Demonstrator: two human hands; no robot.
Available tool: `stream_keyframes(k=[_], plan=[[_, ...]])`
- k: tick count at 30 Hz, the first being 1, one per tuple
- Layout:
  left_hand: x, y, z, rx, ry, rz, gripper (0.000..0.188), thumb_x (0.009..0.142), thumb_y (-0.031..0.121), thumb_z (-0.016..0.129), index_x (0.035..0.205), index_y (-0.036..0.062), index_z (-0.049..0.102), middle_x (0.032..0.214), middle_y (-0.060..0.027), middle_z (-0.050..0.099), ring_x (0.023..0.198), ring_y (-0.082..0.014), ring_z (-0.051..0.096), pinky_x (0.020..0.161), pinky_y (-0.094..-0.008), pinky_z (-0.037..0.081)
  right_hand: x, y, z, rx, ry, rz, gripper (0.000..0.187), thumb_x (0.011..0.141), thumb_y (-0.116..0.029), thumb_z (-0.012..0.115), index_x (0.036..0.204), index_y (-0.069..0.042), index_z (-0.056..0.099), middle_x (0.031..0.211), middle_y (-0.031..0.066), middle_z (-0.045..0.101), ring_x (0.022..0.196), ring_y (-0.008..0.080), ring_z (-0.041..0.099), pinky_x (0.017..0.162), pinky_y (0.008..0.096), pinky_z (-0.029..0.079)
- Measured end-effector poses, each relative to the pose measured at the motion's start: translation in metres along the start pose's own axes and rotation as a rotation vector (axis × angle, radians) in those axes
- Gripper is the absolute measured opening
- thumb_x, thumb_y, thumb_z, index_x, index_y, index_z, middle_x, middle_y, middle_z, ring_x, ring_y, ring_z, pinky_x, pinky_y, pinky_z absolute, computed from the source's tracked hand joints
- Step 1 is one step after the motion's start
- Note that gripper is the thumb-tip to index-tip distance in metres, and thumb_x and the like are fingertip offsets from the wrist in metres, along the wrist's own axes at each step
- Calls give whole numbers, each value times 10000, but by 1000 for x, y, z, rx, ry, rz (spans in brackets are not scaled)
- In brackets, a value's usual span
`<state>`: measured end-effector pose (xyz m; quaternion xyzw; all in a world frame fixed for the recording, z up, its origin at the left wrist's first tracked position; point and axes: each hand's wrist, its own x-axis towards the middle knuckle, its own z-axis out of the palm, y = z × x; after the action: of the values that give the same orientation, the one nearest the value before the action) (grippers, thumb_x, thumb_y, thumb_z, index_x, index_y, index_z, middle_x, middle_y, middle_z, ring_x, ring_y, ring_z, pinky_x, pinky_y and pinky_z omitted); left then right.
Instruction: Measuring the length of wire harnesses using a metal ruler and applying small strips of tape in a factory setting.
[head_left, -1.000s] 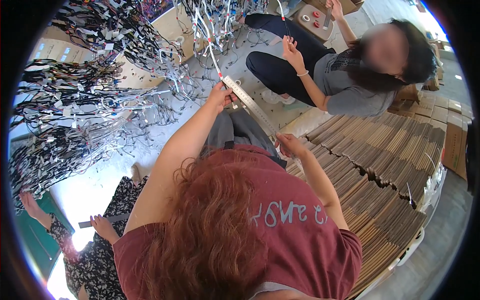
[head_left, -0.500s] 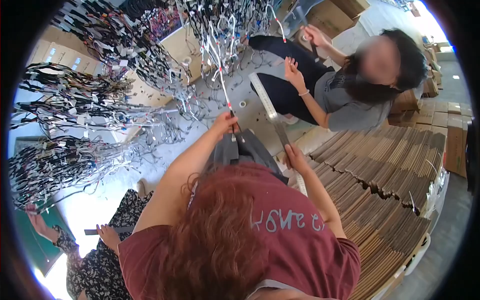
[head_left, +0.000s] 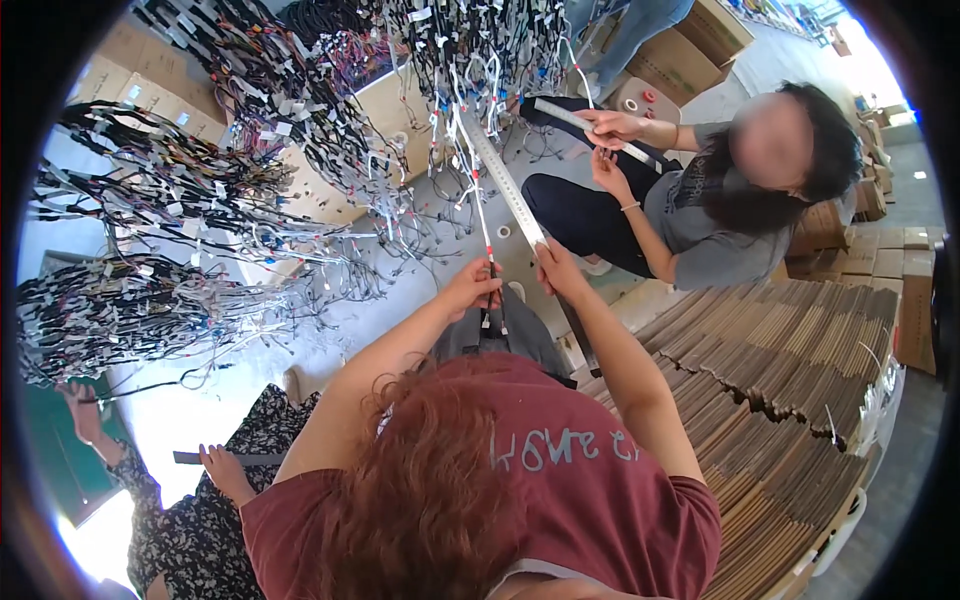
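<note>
My left hand [head_left: 474,284] pinches the lower end of a white wire harness [head_left: 483,215] with red bands, just above its dark leads and small connectors. This harness runs upward into a thick hanging bunch of wires. My right hand [head_left: 562,272] grips a long metal ruler [head_left: 507,188] with marked divisions. The ruler slants up and left, its far end close to the harness near the bunch. Behind my right hand the ruler continues down, looking dark. A small gap separates my two hands.
Dense hanging wire harnesses [head_left: 170,215] fill the left and back. At right, a seated person [head_left: 720,220] holds another metal ruler [head_left: 565,115]. A person in a floral garment [head_left: 190,540] handles a wire at lower left. Stacked flat cardboard [head_left: 790,400] stands at right; a tape roll [head_left: 503,232] lies on the floor.
My right hand has moved up and left with the ruler, closer to my left hand and the harness. The seated person's ruler has swung from steep to slanting across their lap.
</note>
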<state>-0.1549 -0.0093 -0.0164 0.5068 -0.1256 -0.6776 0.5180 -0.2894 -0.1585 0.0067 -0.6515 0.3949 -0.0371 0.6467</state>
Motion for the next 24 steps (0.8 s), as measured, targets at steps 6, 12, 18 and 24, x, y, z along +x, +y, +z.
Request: stream_keyframes(k=[6, 12, 18, 24], plan=[[-11, 5, 0, -29, -51, -15, 240, 784, 107, 534, 1000, 106, 429, 749, -28, 526, 649, -121, 547, 574, -266, 488, -3, -10, 4, -18, 12, -31, 191, 861, -218, 375, 744, -75, 423, 471, 22, 427, 301, 93, 370, 282, 223, 282], [-15, 9, 3, -34, -77, -12, 247, 786, 99, 529, 1009, 102, 422, 761, -30, 531, 659, -129, 550, 583, -267, 482, -6, -18, 9, -7, 19, 14, 184, 858, -205, 378, 738, -70, 415, 465, 18, 420, 307, 90, 370, 286, 222, 284], [-11, 13, 10, 49, -81, -22, 244, 784, 91, 520, 1011, 106, 433, 766, -35, 543, 671, -141, 563, 595, -272, 481, -9, -24, 17, 110, -53, 82, 202, 868, -229, 360, 885, -58, 466, 643, 65, 535, 317, 98, 391, 295, 217, 304], [8, 24, 20, 188, -97, 21, 304, 797, 110, 499, 1092, 94, 426, 765, -43, 565, 670, -141, 577, 550, -253, 468, 0, -22, 9, 364, -201, 159, 297, 869, -242, 373, 1059, -46, 490, 829, 66, 573, 379, 95, 434, 335, 203, 337]])
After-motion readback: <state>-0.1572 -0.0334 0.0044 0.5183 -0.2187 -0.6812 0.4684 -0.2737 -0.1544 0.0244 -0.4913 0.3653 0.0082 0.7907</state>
